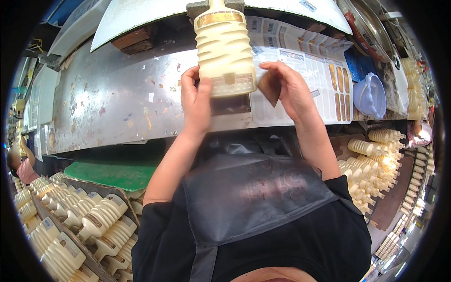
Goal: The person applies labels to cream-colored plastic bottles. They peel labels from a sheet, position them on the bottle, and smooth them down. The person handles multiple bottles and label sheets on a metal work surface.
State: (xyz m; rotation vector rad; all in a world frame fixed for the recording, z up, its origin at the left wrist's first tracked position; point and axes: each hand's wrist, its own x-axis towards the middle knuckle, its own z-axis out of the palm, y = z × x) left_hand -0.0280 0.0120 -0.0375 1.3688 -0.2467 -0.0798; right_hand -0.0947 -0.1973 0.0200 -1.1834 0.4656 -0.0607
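Note:
A cream bottle with wavy ridges lies in front of me, its neck pointing away into a grey block. One gold label band crosses its shoulder, and another runs near its base. My left hand grips the base end, thumb on top and fingers at the left side. Just right of the base, my right hand pinches a thin brown flat piece, apart from the bottle. Under the right forearm and beyond it spread sheets of labels, some gold, some with barcodes. A dark flat thing shows beneath the base.
The worn metal table stretches left. A white board rests on bricks at the back. A lavender bucket hangs or stands at the right. Racks of similar bottles fill the lower left; more bottles stand right. Another person is far left.

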